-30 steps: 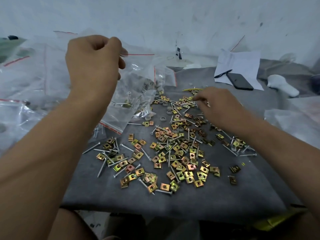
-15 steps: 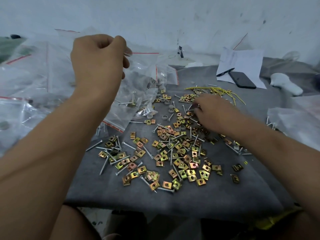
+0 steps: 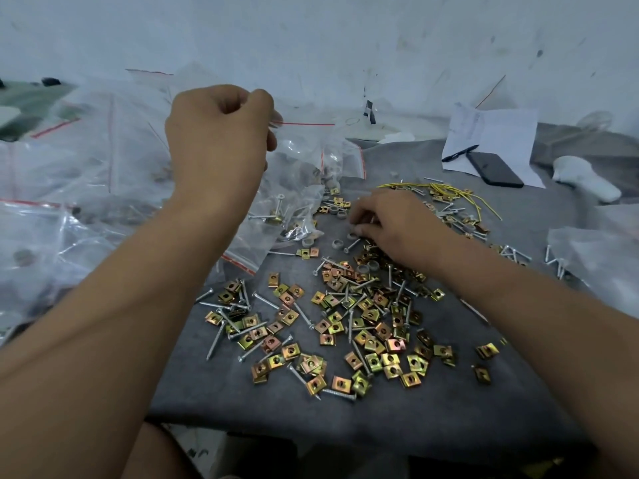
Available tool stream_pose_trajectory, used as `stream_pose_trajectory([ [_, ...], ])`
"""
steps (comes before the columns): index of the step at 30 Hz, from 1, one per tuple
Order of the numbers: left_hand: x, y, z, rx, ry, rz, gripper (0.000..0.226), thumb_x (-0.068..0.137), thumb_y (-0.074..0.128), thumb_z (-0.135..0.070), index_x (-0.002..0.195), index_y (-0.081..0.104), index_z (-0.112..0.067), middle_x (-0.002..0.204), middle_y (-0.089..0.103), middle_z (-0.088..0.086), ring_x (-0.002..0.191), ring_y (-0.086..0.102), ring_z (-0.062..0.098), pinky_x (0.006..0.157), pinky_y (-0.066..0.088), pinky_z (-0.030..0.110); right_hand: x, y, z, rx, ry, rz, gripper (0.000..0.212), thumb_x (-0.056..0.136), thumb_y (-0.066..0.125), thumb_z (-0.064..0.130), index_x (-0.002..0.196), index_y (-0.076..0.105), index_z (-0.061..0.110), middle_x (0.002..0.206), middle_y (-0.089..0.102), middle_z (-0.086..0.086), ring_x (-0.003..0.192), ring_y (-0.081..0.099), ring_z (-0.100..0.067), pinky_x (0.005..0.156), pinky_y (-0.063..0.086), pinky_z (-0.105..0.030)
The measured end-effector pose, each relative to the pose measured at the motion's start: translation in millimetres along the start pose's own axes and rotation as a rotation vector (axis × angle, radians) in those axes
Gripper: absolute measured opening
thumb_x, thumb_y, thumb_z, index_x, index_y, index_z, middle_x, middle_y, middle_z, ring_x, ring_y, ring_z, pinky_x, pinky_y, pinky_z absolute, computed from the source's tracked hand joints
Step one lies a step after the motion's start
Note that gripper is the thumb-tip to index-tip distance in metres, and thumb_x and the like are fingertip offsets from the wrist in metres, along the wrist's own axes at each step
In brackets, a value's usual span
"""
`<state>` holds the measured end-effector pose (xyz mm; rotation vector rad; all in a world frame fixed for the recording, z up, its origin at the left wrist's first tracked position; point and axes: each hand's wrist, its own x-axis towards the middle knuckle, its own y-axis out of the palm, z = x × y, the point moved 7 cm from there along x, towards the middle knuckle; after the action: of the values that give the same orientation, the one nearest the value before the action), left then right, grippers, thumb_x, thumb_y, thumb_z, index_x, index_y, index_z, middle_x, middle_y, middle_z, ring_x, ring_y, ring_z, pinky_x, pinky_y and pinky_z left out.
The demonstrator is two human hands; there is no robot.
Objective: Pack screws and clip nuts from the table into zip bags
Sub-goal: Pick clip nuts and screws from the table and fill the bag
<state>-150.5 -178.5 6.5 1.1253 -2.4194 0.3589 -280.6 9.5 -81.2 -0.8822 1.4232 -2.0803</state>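
The left hand, at upper left of the frame, pinches the bag by its rim, likely to hang it open. The right hand curls down onto the clip nuts and screws mid-worktop; whether it grips anything, I cannot tell.

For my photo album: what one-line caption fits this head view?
Left hand holds a zip bag up while right hand picks among clip nuts and screws.

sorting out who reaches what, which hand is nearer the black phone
Right. The right hand is down on the parts pile, with the black phone beyond it to the far right. The left hand is raised on the other side, pinching a zip bag.
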Motion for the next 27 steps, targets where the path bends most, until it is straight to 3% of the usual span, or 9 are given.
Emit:
stream_pose_trajectory([
  [5, -2, 4, -3, 0.012, 0.008, 0.022, 0.025, 0.088, 0.060, -0.022, 0.074, 0.079, -0.014, 0.053, 0.063, -0.002, 0.045, 0.051, 0.017, 0.044, 0.035, 0.019, -7, -2, -1, 0.174, 0.048, -0.055, 0.008, 0.095, 0.073, 0.020, 0.101, 0.067, 0.020, 0.097, 0.067, 0.005, 0.090, 0.060, -0.011, 0.071, 0.044, -0.016],
  [8, 0, 0, -2, 0.002, -0.002, 0.008, 0.025, 0.087, 0.060, -0.022, 0.074, 0.079, -0.014, 0.054, 0.063, -0.002, 0.046, 0.052, 0.017, 0.043, 0.035, 0.019, -6, -9, -3, 0.351, 0.101, -0.046, 0.007, 0.094, 0.075, 0.025, 0.096, 0.069, 0.024, 0.093, 0.069, 0.008, 0.087, 0.063, -0.006, 0.070, 0.045, -0.020],
  [13, 1, -3, 0, 0.015, -0.005, 0.009, 0.024, 0.086, 0.061, -0.023, 0.073, 0.080, -0.017, 0.056, 0.064, -0.001, 0.047, 0.053, 0.017, 0.043, 0.035, 0.020, -6, 1, 8, 0.192, 0.072, 0.142, 0.012, 0.092, 0.077, 0.022, 0.097, 0.065, 0.021, 0.097, 0.066, 0.006, 0.090, 0.062, -0.011, 0.079, 0.052, -0.030],
  [17, 0, -2, 4, 0.024, -0.012, 0.017, 0.024, 0.086, 0.061, -0.026, 0.073, 0.080, -0.019, 0.058, 0.065, 0.000, 0.048, 0.054, 0.017, 0.044, 0.036, 0.022, -4, 1, 19, 0.085, 0.043, 0.113, 0.015, 0.090, 0.075, 0.014, 0.093, 0.061, 0.018, 0.095, 0.064, 0.001, 0.089, 0.060, -0.019, 0.079, 0.053, -0.038],
  [27, -11, 11, 6, 0.047, -0.008, 0.084, 0.029, 0.093, 0.061, -0.037, 0.076, 0.079, -0.022, 0.065, 0.070, -0.001, 0.051, 0.057, 0.014, 0.052, 0.041, 0.027, -11, -5, 8, 0.135, 0.060, -0.056, 0.021, 0.084, 0.079, 0.011, 0.084, 0.062, 0.023, 0.089, 0.066, 0.006, 0.082, 0.060, -0.013, 0.075, 0.054, -0.036],
])
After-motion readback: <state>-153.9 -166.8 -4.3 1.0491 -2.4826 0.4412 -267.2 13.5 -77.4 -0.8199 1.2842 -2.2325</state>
